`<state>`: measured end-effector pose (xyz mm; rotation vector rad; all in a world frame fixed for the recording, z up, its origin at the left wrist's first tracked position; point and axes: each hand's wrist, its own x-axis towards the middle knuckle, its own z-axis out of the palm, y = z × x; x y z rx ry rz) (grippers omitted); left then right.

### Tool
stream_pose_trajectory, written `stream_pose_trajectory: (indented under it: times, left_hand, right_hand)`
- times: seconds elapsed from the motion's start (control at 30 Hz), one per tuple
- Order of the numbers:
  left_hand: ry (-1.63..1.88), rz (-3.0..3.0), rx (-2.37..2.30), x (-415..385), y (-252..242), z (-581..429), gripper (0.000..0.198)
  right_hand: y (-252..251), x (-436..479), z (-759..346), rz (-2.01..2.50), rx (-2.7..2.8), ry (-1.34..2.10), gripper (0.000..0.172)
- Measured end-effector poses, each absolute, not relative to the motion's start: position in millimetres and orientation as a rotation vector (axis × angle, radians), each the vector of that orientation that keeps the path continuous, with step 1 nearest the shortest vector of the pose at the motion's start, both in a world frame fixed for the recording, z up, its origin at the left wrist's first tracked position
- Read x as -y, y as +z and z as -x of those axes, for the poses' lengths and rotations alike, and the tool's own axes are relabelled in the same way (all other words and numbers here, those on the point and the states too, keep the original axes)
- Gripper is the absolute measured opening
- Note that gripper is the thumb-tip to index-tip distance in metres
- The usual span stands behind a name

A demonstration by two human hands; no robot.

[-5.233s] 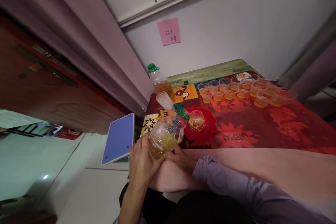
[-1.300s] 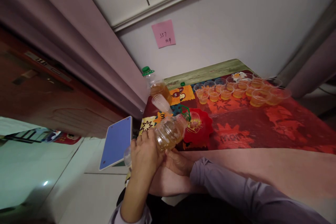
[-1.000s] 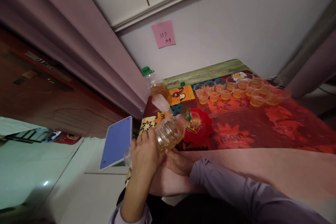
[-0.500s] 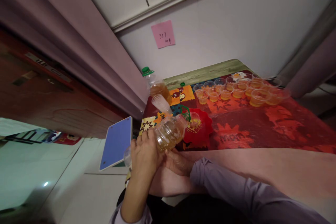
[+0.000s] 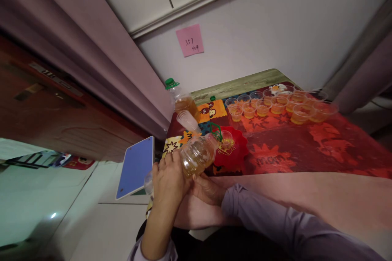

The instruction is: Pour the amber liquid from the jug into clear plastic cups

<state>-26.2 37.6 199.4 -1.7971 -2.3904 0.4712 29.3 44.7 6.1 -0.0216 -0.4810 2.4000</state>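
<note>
A clear bottle (image 5: 199,154) of pale yellow liquid lies tipped, its green-handled neck over a clear cup (image 5: 226,140) on a red scalloped plate (image 5: 240,151). My left hand (image 5: 170,175) is wrapped round the bottle's lower part from above. From below, my right hand (image 5: 206,189) grips the same bottle near its underside. Several cups (image 5: 263,108) holding orange-yellow liquid stand in rows at the back right. Behind the tipped bottle, a stack of clear cups (image 5: 188,120) leans on its side.
A second bottle (image 5: 186,106) with a green cap stands at the back left. A loose green cap (image 5: 212,98) lies near the table's back edge. A blue board (image 5: 136,166) is left of my hands. Pink curtains hang at the left.
</note>
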Motion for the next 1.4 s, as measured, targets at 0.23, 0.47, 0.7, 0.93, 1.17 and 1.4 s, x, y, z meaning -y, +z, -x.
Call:
stream_pose_trajectory:
  times: [0.23, 0.47, 0.7, 0.93, 1.17, 1.4]
  left_hand:
    - [0.479, 1.791, 2.396, -37.5, 199.5, 25.1, 0.054]
    - [0.441, 1.8, 2.396, -36.9, 197.5, 27.3, 0.056]
    - [0.453, 1.794, 2.421, -37.1, 198.6, 26.3, 0.06]
    - [0.46, 1.796, 2.414, -36.8, 198.3, 26.5, 0.058]
    - [0.457, 1.798, 2.407, -36.5, 196.9, 27.7, 0.058]
    - [0.467, 1.798, 2.421, -37.3, 196.1, 28.2, 0.058]
  right_hand:
    - [11.8, -43.5, -29.0, 0.047, 0.474, 2.388, 0.061]
    - [13.3, -43.1, -29.6, 0.032, 0.496, 2.367, 0.058]
    - [14.1, -43.7, -30.8, 0.043, 0.478, 2.383, 0.062]
    - [18.0, -43.5, -33.5, 0.04, 0.506, 2.388, 0.061]
    - [15.7, -43.9, -31.9, 0.024, 0.479, 2.397, 0.061]
    - [11.1, -44.0, -31.3, 0.005, 0.481, 2.395, 0.059]
